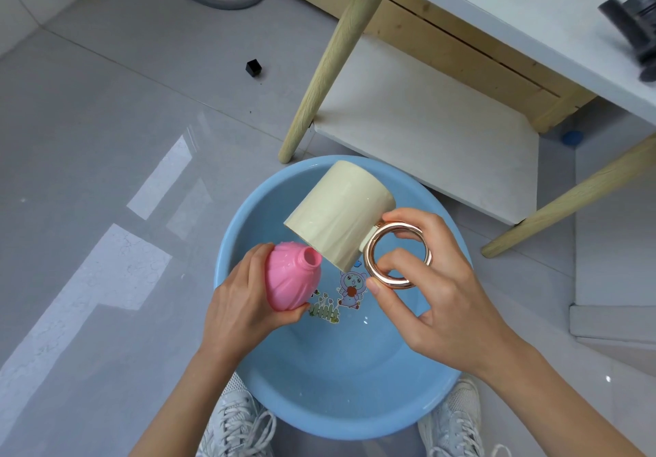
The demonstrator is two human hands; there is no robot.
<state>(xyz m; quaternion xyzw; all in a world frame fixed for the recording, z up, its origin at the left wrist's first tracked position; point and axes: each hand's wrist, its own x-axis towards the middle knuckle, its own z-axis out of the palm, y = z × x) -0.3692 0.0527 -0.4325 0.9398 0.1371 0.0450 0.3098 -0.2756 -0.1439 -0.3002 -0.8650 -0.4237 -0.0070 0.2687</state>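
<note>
Over the basin (319,403) — left hand (245,300) curled round a pink bottle (293,275), right hand (436,289) pinching the ring handle (399,254) of a tilted mug (340,215) — rim just beside the bottle neck.

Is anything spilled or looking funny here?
Nothing looks spilled on the floor. The cream mug is tipped mouth-down over the blue basin, beside the pink bottle, but the right hand tilts it by its ring handle. A small black cube lies stray on the floor.
</note>
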